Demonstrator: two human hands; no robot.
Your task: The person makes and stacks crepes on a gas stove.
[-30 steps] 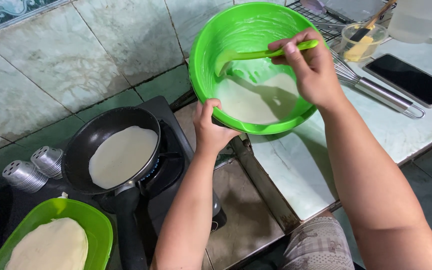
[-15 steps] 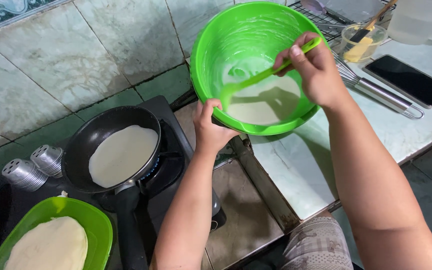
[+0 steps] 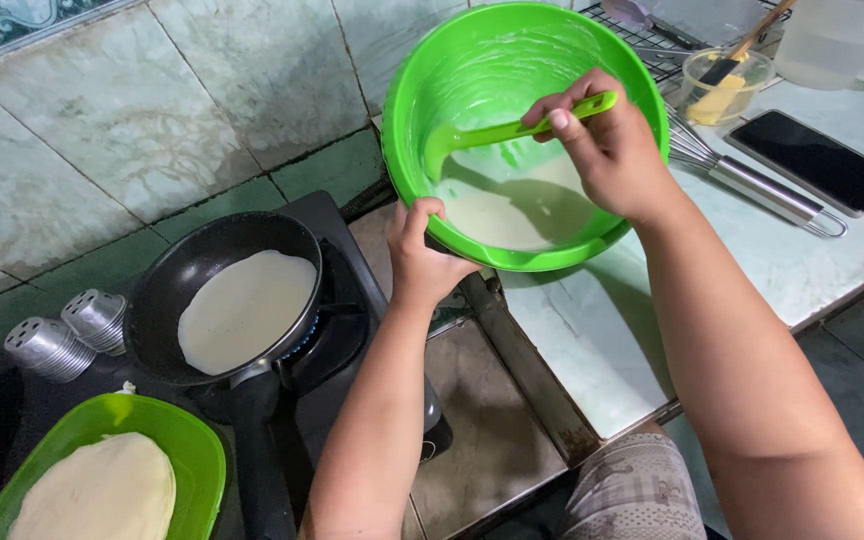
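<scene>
The green ladle (image 3: 512, 132) has swung higher inside the tilted green bowl (image 3: 452, 80); right hand (image 3: 607, 150) grips its stiff handle, left hand (image 3: 422, 255) clasps the slippery, batter-heavy rim.

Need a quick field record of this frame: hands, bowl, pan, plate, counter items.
left hand: grips the near rim of the green bowl
right hand: holds a green ladle, its scoop inside the bowl
bowl contents: pale batter pooled at the low side; bowl tilted
pan: black, on the stove burner, holds a thin pale crepe
plate: green, near left, stacked crepes
counter: whisk, dark phone, small clear cup with brush
</scene>
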